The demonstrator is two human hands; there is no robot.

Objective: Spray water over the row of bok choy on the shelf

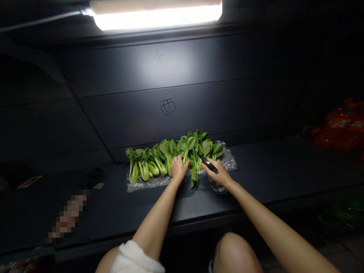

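Observation:
A row of green bok choy (153, 161) lies on clear plastic wrap (146, 185), leaves toward the back panel. My left hand (178, 167) is closed around the stalks of one bok choy (190, 145) in the middle of the row. A single drooping leaf (194, 179) hangs over the wrap's front edge between my hands. My right hand (218, 172) grips a spray bottle (209, 163). Its black head points toward the greens, and its clear body shows below the hand. My fingers partly hide the bottle.
Behind the greens rises a dark panel (167, 85) with a lit lamp (159, 17) above. The dark shelf (261, 170) has a front edge near my knees. Red bagged goods (341, 127) sit at far right. A small card (30, 182) lies at left.

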